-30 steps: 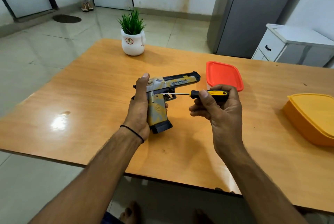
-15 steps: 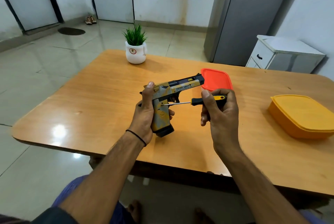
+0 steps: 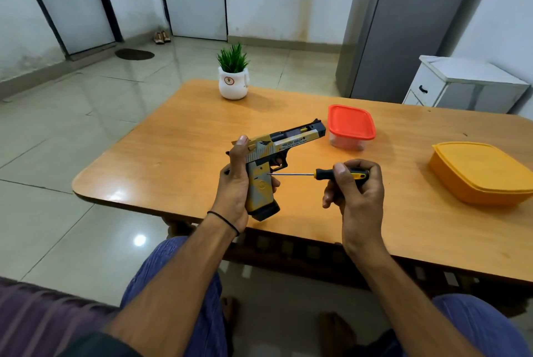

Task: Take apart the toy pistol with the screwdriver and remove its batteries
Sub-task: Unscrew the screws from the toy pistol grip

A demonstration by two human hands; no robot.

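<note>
You are holding the toy pistol (image 3: 261, 180) upright above the near edge of the wooden table (image 3: 173, 154), its yellow and grey grip pointing down and its barrel angling away towards two o'clock. Your left hand (image 3: 233, 183) is wrapping around the back of the grip, with the thumb lying up along the rear of the slide. A thin black band (image 3: 223, 219) is circling that wrist.

From the pistol's three o'clock, your right hand (image 3: 357, 192) is gripping the black and yellow handle of the screwdriver (image 3: 318, 174), fingers curled round it and thumb pressing on top. The thin shaft is running level to the left, and its tip is sitting against the side of the grip just under the trigger guard.

Beyond the muzzle, at about one o'clock, a clear container with a red lid (image 3: 352, 123) is standing on the table. A yellow lidded container (image 3: 481, 172) is resting well apart at three o'clock, near the table's right edge. At twelve o'clock a small green plant in a white pot (image 3: 233, 79) is sitting at the far edge.

Past the table, a white cabinet (image 3: 461, 82) and a tall grey refrigerator (image 3: 403, 25) are standing at the right. A pair of shoes (image 3: 162, 37) is lying by the far doors at eleven o'clock.
</note>
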